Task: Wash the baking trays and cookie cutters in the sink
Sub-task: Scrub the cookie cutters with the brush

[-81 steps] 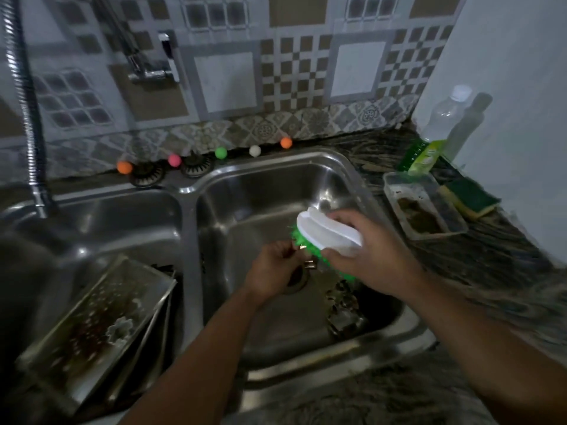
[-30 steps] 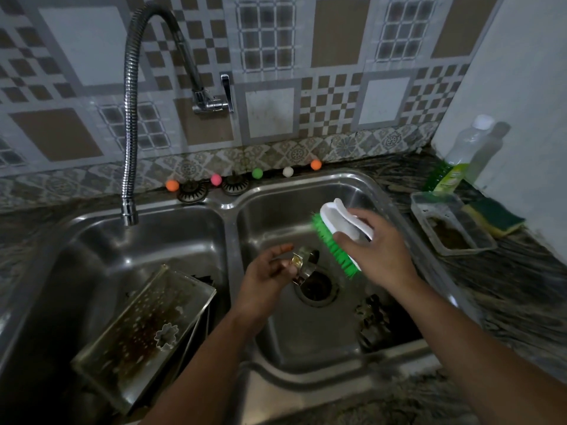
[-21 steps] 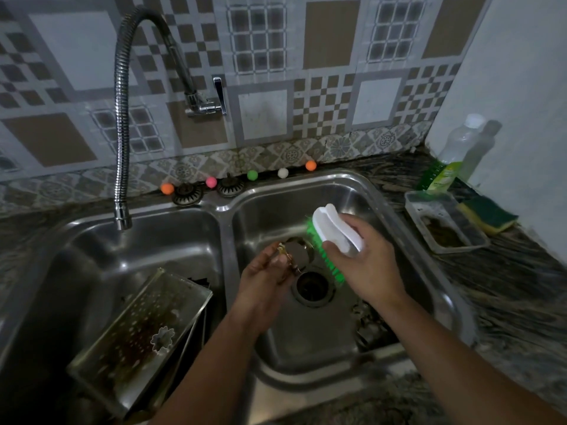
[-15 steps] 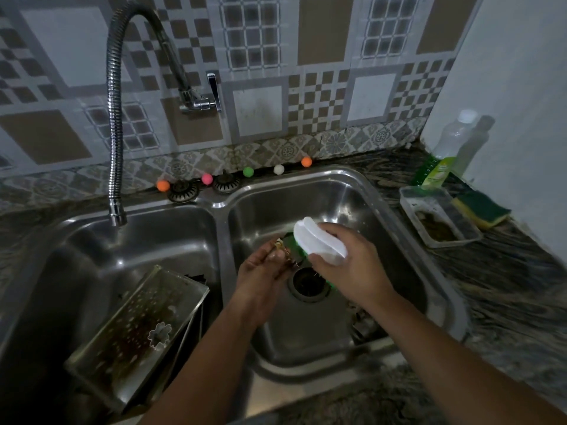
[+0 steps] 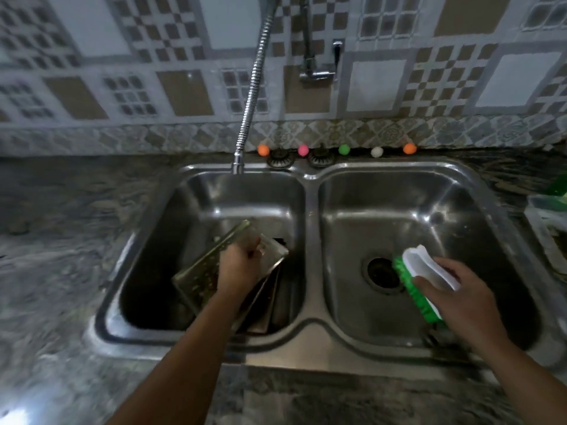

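Over the left basin, left hand fingers curled on baking tray, right hand gripping brush

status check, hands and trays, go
Left hand closed on top baking tray in left basin. Right hand holds scrub brush by right drain. Nothing blocking.

**Left basin jammed, right one mostly open**

Tilted baking trays filled the left basin, hose faucet hanging over its back rim. The right basin was open around the drain, except the scrub brush.
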